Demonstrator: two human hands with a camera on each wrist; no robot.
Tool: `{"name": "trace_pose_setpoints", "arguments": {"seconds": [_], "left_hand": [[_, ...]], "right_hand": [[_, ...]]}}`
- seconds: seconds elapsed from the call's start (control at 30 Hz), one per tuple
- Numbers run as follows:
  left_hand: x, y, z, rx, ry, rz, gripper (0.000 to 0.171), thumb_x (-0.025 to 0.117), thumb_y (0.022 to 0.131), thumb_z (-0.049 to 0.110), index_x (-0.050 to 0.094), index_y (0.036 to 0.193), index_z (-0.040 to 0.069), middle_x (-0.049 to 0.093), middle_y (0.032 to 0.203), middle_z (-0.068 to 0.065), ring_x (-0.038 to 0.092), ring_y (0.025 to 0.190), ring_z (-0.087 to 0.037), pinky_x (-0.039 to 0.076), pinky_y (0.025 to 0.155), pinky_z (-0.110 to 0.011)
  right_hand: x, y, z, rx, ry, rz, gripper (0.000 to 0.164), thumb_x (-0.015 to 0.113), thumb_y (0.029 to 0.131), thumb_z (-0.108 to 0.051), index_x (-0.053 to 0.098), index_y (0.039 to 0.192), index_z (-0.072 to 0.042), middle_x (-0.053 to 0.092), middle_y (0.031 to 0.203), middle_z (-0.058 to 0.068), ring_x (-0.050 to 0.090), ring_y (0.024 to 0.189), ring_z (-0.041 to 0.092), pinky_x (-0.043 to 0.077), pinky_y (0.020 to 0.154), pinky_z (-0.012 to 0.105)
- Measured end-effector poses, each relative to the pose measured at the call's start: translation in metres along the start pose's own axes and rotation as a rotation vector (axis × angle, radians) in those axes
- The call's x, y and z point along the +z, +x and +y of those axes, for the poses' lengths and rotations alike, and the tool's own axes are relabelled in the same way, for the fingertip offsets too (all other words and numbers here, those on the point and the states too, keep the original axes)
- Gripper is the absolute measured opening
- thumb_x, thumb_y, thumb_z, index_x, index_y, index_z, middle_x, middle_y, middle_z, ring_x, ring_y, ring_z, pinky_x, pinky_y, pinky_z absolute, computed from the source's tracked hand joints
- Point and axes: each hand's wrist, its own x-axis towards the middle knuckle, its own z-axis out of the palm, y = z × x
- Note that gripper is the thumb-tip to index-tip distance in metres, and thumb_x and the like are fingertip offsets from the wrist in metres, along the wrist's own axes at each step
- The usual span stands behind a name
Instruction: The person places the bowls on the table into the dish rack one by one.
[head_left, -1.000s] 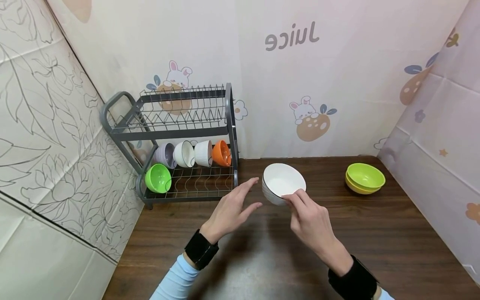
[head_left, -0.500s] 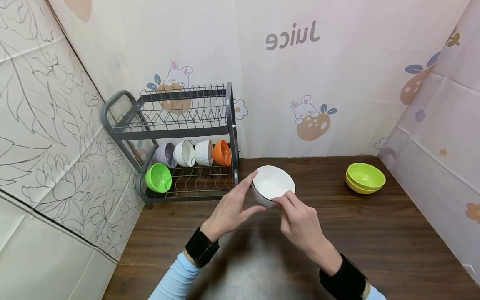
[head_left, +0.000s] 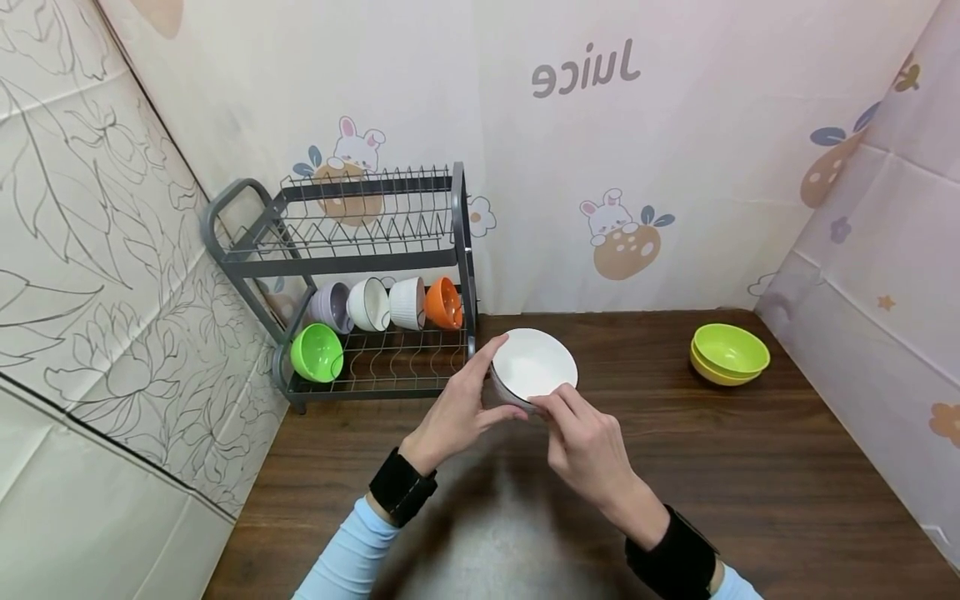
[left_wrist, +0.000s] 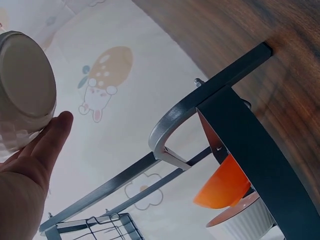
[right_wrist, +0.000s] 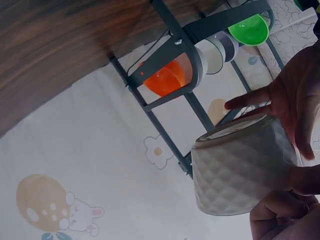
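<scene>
My right hand (head_left: 592, 450) pinches the near rim of a white bowl (head_left: 534, 364) with a dark rim and a dimpled diamond pattern outside. The bowl is held above the table, and its inside faces up in the head view. At its left side is my left hand (head_left: 461, 408), fingers fairly straight along the wall and thumb extended near the front. In the left wrist view, the left fingers (left_wrist: 52, 137) lie against or very close to the bowl. Seen from the right wrist, the left hand (right_wrist: 295, 95) is spread beside the bowl's base.
Left of the hands stands a grey two-tier dish rack (head_left: 337, 268). Its lower tier holds a green bowl (head_left: 317, 353), a purple bowl (head_left: 330, 307), white bowls and an orange bowl (head_left: 444, 304). Stacked yellow-green bowls (head_left: 729, 352) sit at the table's (head_left: 780, 483) right.
My right hand has carried the white bowl leftward to the left hand. The left hand has stayed nearly in place, and its fingers are now at the bowl's side.
</scene>
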Motion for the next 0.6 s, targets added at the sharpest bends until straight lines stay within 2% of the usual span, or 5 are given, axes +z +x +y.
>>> {"name": "trace_pose_setpoints", "arguments": {"seconds": [0.23, 0.4, 0.6], "left_hand": [[0.0004, 0.0016, -0.0003, 0.019, -0.026, 0.033, 0.109, 0.096, 0.075, 0.025, 0.032, 0.163, 0.019, 0.043, 0.162, -0.004, 0.054, 0.132, -0.021, 0.051, 0.107, -0.036], [-0.0016, 0.0014, 0.0002, 0.037, -0.037, 0.059, 0.107, 0.099, 0.072, 0.023, 0.038, 0.16, 0.019, 0.042, 0.163, -0.005, 0.052, 0.137, -0.023, 0.05, 0.108, -0.036], [-0.008, 0.0008, 0.002, 0.081, -0.037, 0.088, 0.106, 0.102, 0.067, 0.022, 0.045, 0.155, 0.016, 0.043, 0.164, -0.009, 0.049, 0.143, -0.024, 0.048, 0.111, -0.038]], "right_hand": [[0.0025, -0.0024, -0.0026, -0.001, 0.027, 0.0, 0.026, 0.047, 0.11, -0.013, 0.072, 0.105, -0.005, 0.058, 0.088, 0.001, 0.055, 0.06, 0.014, 0.045, 0.042, 0.025], [0.0041, -0.0042, -0.0029, -0.011, 0.054, 0.005, 0.022, 0.052, 0.101, -0.002, 0.073, 0.107, -0.005, 0.062, 0.09, 0.001, 0.059, 0.063, 0.014, 0.049, 0.045, 0.027], [0.0068, -0.0041, -0.0031, -0.037, 0.076, 0.018, 0.028, 0.053, 0.093, 0.004, 0.074, 0.108, -0.006, 0.065, 0.093, 0.0, 0.061, 0.064, 0.012, 0.049, 0.045, 0.026]]}}
